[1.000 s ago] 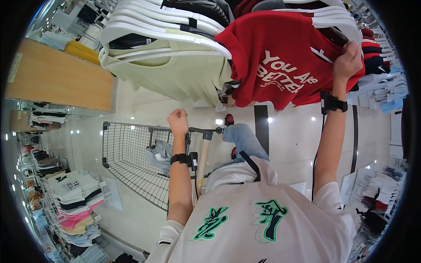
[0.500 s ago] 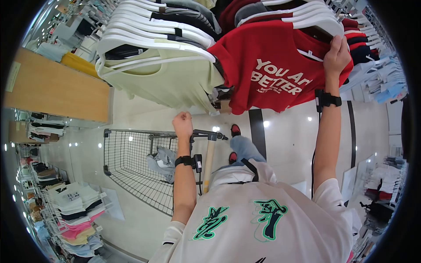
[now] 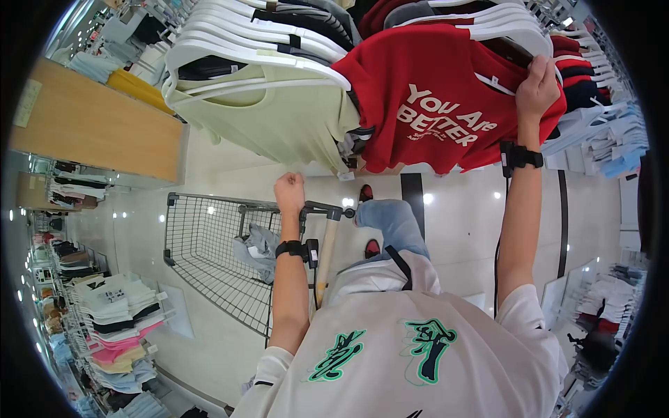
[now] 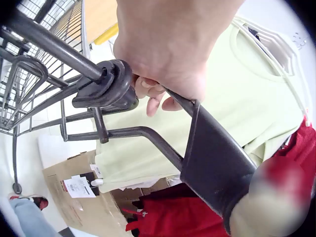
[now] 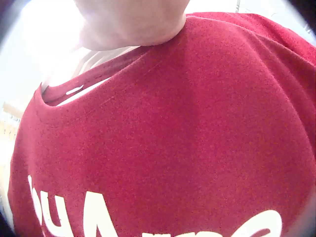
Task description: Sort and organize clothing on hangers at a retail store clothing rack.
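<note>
A red T-shirt with white lettering hangs on a white hanger at the front of the rack. My right hand pinches it at the shoulder, just beside the neckline; in the right wrist view its fingertips are hidden behind the red cloth. My left hand grips the dark bar at the handle end of a wire shopping cart, its fingers curled underneath. Inside the cart lies a crumpled grey garment. Beyond the left hand hangs a pale green top.
More white hangers with clothes crowd the rack. A wooden panel stands at left, with stacked folded shirts nearer. Below the hanging clothes is a cardboard box. Further garments hang at the right.
The right hand and the red T-shirt have shifted slightly left in the head view. The left hand stays on the cart, and both holds are unchanged.
</note>
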A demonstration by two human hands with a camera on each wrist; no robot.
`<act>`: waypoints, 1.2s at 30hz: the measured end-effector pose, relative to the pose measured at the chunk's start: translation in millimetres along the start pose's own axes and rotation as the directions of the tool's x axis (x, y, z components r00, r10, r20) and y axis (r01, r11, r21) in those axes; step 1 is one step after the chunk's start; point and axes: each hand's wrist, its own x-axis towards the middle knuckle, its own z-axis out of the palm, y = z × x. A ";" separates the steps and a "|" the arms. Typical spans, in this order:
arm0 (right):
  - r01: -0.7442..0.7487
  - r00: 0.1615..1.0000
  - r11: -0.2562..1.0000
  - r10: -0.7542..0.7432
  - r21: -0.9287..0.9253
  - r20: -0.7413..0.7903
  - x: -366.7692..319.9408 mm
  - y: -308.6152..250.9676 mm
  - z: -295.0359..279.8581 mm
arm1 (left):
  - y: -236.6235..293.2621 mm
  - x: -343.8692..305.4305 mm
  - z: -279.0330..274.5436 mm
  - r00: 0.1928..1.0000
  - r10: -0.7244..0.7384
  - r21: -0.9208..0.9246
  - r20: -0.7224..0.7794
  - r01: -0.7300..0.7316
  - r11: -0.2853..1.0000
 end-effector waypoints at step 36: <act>0.120 0.991 0.991 -0.123 0.057 0.047 5.9 3.9 -7.3 | 24.1 -14.9 9.8 0.984 -0.070 0.134 0.165 0.048 0.990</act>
